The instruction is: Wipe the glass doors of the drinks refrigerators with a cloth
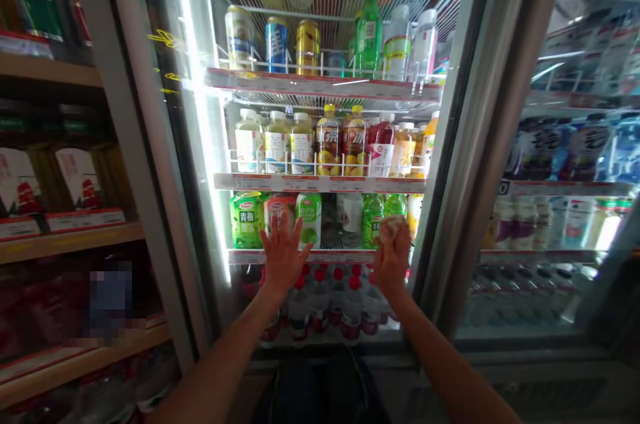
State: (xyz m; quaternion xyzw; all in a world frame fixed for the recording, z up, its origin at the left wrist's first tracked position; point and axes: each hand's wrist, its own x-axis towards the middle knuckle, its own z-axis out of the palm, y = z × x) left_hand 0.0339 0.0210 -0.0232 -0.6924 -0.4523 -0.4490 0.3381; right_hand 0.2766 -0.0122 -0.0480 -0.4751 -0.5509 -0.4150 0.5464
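My left hand is spread flat, apparently against the glass door of a lit drinks fridge, in front of the lower shelf. My right hand is closed on a pale, crumpled cloth, held up at the right part of the same glass. Behind my left hand stand a red carton and a green-and-white pack, partly covered by my fingers. Green drink bottles show beside the cloth. Whether the palms press on the glass is hidden.
A metal door frame runs along the right, with another glass-fronted fridge section beyond it. On the left, a wooden shelf holds boxed goods. Tea bottles, cans and red-capped bottles fill the fridge's shelves.
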